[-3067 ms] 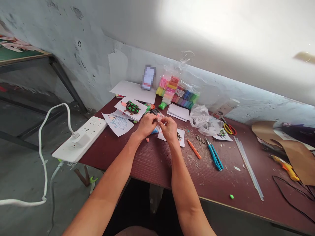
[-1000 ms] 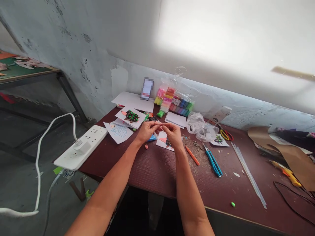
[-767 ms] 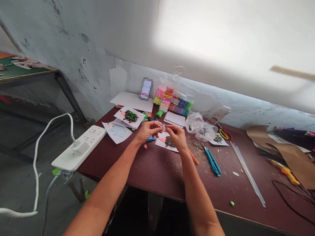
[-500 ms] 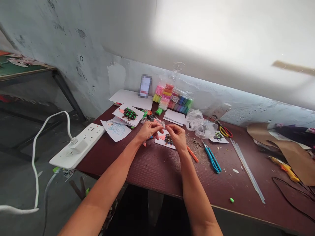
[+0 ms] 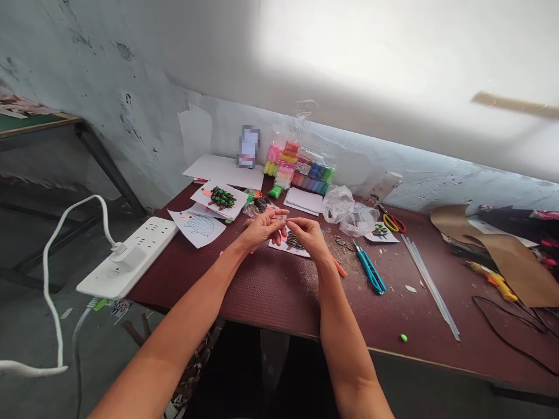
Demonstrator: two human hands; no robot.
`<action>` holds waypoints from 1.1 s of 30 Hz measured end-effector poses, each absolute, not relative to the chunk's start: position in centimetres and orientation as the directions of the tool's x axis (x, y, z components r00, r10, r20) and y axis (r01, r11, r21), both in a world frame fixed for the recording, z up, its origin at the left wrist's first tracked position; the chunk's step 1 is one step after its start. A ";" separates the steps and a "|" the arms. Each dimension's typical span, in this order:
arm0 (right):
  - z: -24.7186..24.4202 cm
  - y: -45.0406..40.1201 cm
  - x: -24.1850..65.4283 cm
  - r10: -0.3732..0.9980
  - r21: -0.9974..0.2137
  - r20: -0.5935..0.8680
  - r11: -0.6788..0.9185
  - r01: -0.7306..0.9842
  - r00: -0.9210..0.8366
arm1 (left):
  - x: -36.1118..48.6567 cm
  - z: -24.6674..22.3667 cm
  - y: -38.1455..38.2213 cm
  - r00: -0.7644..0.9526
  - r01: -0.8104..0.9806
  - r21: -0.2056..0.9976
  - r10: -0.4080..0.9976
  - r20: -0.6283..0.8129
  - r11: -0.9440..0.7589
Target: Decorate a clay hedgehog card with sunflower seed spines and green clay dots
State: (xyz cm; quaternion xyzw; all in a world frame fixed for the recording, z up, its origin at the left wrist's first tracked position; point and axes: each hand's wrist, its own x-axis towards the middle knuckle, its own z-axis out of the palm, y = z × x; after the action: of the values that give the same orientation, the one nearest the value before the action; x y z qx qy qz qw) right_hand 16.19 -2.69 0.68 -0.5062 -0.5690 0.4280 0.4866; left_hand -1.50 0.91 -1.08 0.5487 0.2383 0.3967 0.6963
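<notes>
My left hand (image 5: pixel 262 228) and my right hand (image 5: pixel 309 234) meet above the maroon table (image 5: pixel 244 291), fingertips pinching a small piece (image 5: pixel 283 219) too small to identify. Beneath them lies a white card with a hedgehog picture and dark seed spines (image 5: pixel 290 245), partly hidden by my right hand. Left of my hands rests a finished hedgehog card with seeds and green dots (image 5: pixel 220 198). Beside it is a sheet with a printed blue hedgehog outline (image 5: pixel 196 227). A clear packet of dark seeds (image 5: pixel 257 206) sits just beyond my left hand.
Behind stand a clay pack in a plastic bag (image 5: pixel 301 171) and a blurred phone (image 5: pixel 248 145). To the right are plastic bags (image 5: pixel 345 209), red-handled scissors (image 5: pixel 393 223), a blue craft knife (image 5: pixel 369 274), glue sticks (image 5: pixel 430 285) and brown card (image 5: pixel 510 262). A power strip (image 5: pixel 126 256) lies at the left.
My fingertips have drawn closer together over the card. The whole scene has shifted left and slightly up in view as my head turned.
</notes>
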 end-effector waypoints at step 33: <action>0.2 -4.5 17.0 0.939 -0.886 0.323 0.255 0.386 0.121 | -0.9 -0.5 0.3 0.553 -0.123 0.991 0.833 0.019 0.059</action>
State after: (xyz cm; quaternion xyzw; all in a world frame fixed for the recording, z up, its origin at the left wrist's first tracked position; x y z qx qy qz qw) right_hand 16.99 -4.52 0.18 -0.5472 -0.6053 0.2703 0.5110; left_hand -0.88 0.32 -0.53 0.5828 0.3044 0.3614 0.6611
